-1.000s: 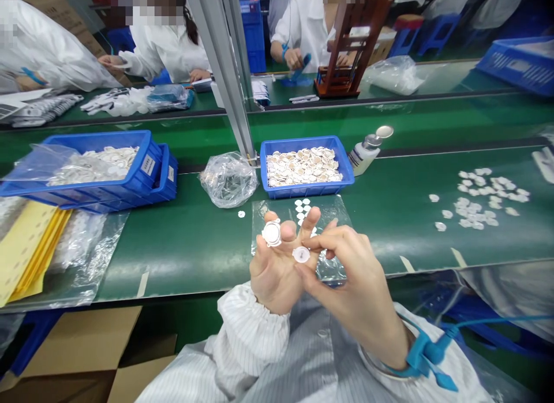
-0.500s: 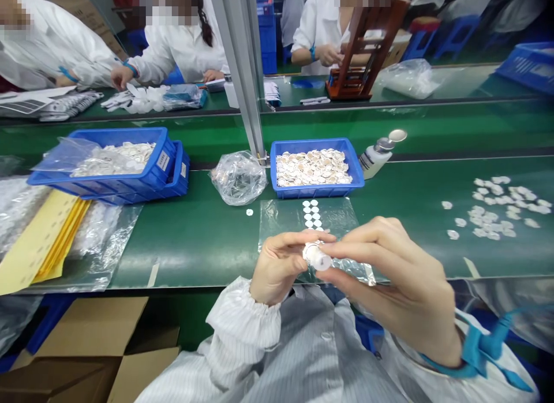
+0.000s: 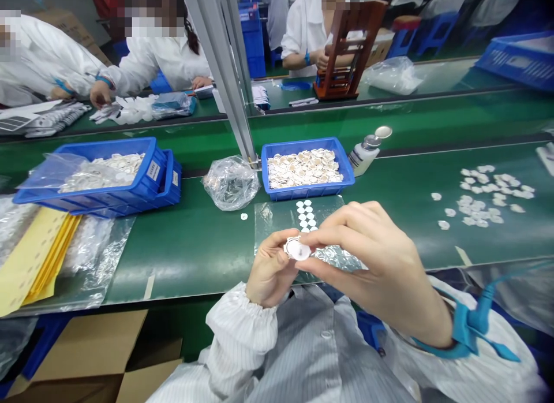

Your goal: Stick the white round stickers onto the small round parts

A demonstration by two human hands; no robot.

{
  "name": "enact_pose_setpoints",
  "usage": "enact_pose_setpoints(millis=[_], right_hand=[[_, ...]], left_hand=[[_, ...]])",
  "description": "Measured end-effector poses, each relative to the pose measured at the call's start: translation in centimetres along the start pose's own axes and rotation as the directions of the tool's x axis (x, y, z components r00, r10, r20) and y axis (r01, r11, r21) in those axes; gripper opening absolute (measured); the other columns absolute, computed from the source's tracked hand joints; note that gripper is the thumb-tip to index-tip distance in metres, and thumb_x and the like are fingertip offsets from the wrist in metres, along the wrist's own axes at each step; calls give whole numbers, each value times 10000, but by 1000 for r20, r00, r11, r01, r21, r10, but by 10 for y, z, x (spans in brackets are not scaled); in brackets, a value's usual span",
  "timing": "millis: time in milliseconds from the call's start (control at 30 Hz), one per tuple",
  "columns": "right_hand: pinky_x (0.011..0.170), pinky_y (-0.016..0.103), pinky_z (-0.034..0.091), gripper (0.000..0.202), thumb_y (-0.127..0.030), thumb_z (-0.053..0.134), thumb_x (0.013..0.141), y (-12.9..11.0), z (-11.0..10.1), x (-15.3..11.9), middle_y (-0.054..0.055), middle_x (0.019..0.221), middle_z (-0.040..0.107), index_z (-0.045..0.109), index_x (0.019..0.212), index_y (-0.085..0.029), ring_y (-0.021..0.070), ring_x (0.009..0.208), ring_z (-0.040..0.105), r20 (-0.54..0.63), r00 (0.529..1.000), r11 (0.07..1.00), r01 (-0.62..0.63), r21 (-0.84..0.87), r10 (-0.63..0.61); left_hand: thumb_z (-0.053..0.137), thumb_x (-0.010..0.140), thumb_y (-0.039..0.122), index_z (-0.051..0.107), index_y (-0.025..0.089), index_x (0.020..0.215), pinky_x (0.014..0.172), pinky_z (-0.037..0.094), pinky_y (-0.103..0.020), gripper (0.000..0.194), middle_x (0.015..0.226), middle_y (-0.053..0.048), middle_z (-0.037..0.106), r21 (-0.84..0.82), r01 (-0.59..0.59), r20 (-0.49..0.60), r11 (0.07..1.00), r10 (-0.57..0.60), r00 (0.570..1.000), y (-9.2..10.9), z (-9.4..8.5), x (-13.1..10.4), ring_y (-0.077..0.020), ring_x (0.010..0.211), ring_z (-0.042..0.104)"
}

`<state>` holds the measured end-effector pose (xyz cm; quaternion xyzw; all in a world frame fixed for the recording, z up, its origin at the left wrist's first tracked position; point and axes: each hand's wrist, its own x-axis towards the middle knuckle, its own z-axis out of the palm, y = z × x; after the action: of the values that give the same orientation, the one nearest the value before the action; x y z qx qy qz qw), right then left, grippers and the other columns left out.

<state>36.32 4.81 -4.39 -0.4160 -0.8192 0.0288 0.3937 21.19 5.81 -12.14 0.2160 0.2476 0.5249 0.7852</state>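
Observation:
In front of my chest, my left hand (image 3: 272, 267) grips the edge of a small round white part (image 3: 291, 245) with a dark curved line on its face. My right hand (image 3: 367, 261) pinches a thin white disc (image 3: 302, 253) between thumb and fingers. The disc overlaps the part's right side; whether it is stuck down I cannot tell. Just beyond my fingers, two columns of similar white discs (image 3: 304, 209) lie on a clear plastic sheet (image 3: 272, 221). A blue tray (image 3: 309, 191) full of round white parts stands behind the sheet.
Loose white parts (image 3: 480, 209) are scattered at the right. A pump bottle (image 3: 366, 156) stands beside the tray. Left of it are a crumpled plastic bag (image 3: 231, 183), stacked blue bins (image 3: 108, 204) and yellow sheets (image 3: 41, 256). A metal post (image 3: 225, 74) rises behind. Co-workers sit across the bench.
The disc in my right hand has shifted left and now lies flatter over the round part. Both hands moved slightly left in view, and the camera view has turned a little.

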Motion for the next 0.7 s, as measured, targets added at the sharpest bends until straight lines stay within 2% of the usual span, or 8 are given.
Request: enact_pose_setpoints(millis=[200, 367, 500, 700], right_hand=[[652, 340, 393, 101, -283, 603, 933, -1, -2, 5, -28, 732, 651, 633, 853, -230, 132, 714, 602, 43, 999, 997, 14, -70, -11], [652, 345, 382, 110, -230, 572, 939, -3, -3, 6, -29, 725, 649, 650, 863, -230, 126, 700, 587, 7, 1000, 994, 12, -107, -11], [652, 344, 377, 104, -238, 583, 938, 0, -3, 4, -30, 729, 646, 658, 867, -226, 125, 699, 583, 6, 1000, 995, 12, -102, -12], [651, 339, 381, 95, -288, 619, 930, 7, -2, -2, -24, 720, 639, 647, 876, -215, 123, 689, 584, 13, 999, 998, 30, -47, -29]], left_hand=[[902, 559, 410, 735, 237, 750, 727, 494, -311, 308, 730, 16, 691, 38, -24, -48, 999, 26, 999, -5, -7, 1, -180, 750, 640], [900, 575, 387, 723, 243, 730, 837, 513, -329, 275, 720, 27, 670, 18, -8, -45, 1000, 8, 999, -2, -3, 0, -168, 768, 639], [890, 600, 370, 748, 248, 757, 837, 524, -318, 244, 727, 31, 696, 30, -31, -12, 999, 31, 999, 1, 1, 0, -164, 761, 655], [910, 560, 358, 788, 279, 806, 801, 528, -308, 286, 698, 28, 735, 64, -26, 49, 998, 23, 999, 3, 5, 3, -158, 703, 682]])
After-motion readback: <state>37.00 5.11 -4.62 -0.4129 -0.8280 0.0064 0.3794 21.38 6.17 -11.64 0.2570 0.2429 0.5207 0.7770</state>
